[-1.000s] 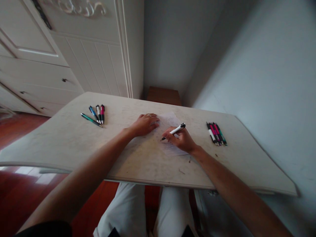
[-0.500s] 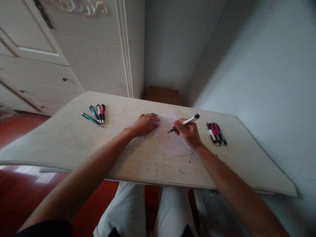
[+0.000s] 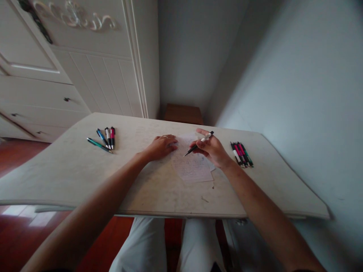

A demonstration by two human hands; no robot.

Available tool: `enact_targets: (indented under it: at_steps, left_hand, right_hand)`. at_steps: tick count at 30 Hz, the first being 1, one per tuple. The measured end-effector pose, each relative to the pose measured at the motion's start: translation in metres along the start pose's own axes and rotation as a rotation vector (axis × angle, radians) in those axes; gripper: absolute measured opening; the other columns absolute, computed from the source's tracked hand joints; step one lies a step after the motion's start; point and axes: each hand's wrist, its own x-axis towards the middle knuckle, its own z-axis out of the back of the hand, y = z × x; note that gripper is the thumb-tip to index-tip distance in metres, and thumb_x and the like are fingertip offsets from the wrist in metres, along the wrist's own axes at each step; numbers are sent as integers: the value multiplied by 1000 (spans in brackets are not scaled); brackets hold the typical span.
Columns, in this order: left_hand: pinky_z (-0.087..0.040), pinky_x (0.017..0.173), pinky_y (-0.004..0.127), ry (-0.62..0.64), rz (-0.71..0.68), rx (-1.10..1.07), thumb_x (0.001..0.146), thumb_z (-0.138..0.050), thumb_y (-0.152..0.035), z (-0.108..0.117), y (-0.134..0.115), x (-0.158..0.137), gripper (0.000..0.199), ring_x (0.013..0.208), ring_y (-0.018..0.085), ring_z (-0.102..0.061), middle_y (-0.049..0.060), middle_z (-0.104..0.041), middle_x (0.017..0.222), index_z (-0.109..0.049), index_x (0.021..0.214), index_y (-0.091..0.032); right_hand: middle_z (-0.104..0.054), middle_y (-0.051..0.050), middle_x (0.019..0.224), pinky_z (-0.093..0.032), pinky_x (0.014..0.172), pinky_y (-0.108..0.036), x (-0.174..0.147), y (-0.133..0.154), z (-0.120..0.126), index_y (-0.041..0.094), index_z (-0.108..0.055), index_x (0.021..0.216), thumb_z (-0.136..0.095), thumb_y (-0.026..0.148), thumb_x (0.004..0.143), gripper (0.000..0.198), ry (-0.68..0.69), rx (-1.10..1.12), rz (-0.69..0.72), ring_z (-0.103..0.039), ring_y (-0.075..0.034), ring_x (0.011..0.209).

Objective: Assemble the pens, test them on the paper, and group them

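Observation:
My left hand [image 3: 163, 147] lies flat at the left edge of a sheet of paper [image 3: 195, 170], fingers stretched out, a ring on one of them. Faint handwriting covers much of the sheet. In my right hand [image 3: 212, 151] a white and black pen [image 3: 206, 137] is gripped between thumb and fingers, its tip over the paper at the lower left. One finger of that hand sticks out behind the pen. Whether the tip touches the paper I cannot tell. A corner of another sheet shows beneath the right side of the paper.
Several pens [image 3: 112, 138] lie fanned out on the left of the white table [image 3: 136, 128]. Another row of pens [image 3: 241, 155] lies to the right of my right hand. A white cabinet [image 3: 102, 83] stands behind on the left, a brown box-like piece [image 3: 183, 114] beyond the far edge.
The view has shifted a little. My right hand has turned, one finger has stretched away, and the pen now lies lower across the hand. My left hand stays on the paper's edge.

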Motion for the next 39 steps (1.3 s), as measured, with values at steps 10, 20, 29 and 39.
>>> enact_targets:
  at_steps: [10,20,29,39]
  left_hand:
    - [-38,110,37,-30,-7,-59,92,-49,-43,1,3,0,41,129,23,-51,11,-58,136,-63,121,-18]
    - [-34,112,42,5,48,13,93,-44,-50,0,4,-1,47,133,24,-46,10,-51,143,-60,126,-22]
    - [-36,110,44,-4,50,15,93,-44,-48,2,1,-2,44,131,25,-48,12,-51,143,-61,125,-22]
    - [-36,109,45,-10,49,-9,93,-43,-49,-1,5,-1,45,131,25,-47,11,-52,141,-61,124,-21]
  right_hand:
    - [-73,-3,88,-57,56,-28,6,-9,6,26,-27,137,-85,40,62,95,-51,-60,12,-73,-21,67]
    - [-75,-4,82,-56,56,-28,10,-11,11,23,-37,121,-86,39,60,80,-44,-106,5,-73,-23,68]
    - [-76,-7,87,-54,55,-26,10,-11,9,21,-38,128,-88,33,58,88,-37,-73,-21,-74,-23,71]
    - [-76,-8,93,-52,52,-24,10,-8,9,24,-23,143,-88,31,59,107,-51,-40,-6,-73,-22,72]
